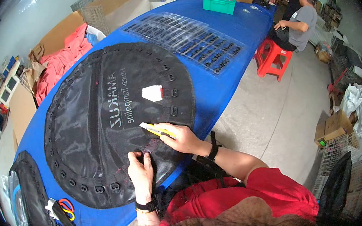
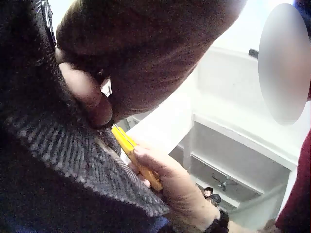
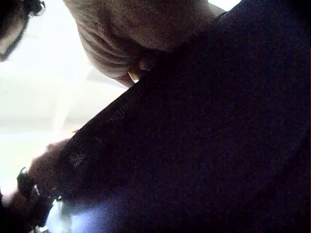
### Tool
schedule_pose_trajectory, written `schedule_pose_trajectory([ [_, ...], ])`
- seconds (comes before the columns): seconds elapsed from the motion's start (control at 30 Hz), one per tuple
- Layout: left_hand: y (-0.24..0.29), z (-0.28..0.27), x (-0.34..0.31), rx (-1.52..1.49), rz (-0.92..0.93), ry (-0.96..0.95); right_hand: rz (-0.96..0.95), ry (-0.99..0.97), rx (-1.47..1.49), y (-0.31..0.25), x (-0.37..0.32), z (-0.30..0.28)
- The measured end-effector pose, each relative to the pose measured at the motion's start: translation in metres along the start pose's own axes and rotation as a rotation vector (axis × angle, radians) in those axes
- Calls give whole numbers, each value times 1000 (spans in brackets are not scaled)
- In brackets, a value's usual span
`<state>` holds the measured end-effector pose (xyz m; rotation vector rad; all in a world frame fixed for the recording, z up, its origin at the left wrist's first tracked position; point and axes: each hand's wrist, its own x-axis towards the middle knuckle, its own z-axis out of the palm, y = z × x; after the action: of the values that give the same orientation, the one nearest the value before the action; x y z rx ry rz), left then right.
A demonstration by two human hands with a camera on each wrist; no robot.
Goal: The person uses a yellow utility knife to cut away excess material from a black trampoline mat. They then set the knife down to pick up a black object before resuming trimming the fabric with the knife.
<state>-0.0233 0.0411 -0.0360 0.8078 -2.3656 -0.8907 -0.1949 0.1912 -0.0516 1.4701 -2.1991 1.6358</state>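
A round black trampoline mat [image 1: 82, 124] with printed lettering and plastic buckles along its rim lies on a blue-covered table [image 1: 233, 81]. My right hand [image 1: 182, 139] grips a yellow utility knife [image 1: 158, 130], its tip pointing left over the mat. The left wrist view also shows that knife [image 2: 129, 143] beside the mesh fabric. Close by, my left hand [image 1: 140, 175] pinches the mat's fabric between thumb and fingers near pinkish marks. A white card [image 1: 151, 93] with a red edge rests on the mat. Dark fabric fills most of the right wrist view.
Clear sheets [image 1: 188, 39] with rows of small black parts lie beyond the mat. A green bin [image 1: 219, 2] stands farther back. Scissors [image 1: 66, 207] and a black folded piece [image 1: 34, 190] are at lower left. A person sits on a red stool [image 1: 272, 58].
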Motion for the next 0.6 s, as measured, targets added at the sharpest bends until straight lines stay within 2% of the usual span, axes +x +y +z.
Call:
schedule_pose_trajectory([
  [0.13, -9, 4, 1, -26, -3, 7, -24, -1, 3, -2, 1, -3],
  [0.23, -15, 3, 2, -77, 97, 41, -16, -6, -1, -2, 0, -4],
  [0.33, 13, -11, 2, -283, -256, -56, -10, -6, 4, -1, 1, -3],
  [0.43, 3, -10, 2, -365, -278, -72, -43, 19, -20, 0, 1, -2],
  [0.53, 5, -13, 5, -303, -313, -140, -49, 32, -18, -5, 3, -3],
  [0.6, 1, -11, 3, -370, -264, -115, -41, 15, 8, -9, 4, -5],
])
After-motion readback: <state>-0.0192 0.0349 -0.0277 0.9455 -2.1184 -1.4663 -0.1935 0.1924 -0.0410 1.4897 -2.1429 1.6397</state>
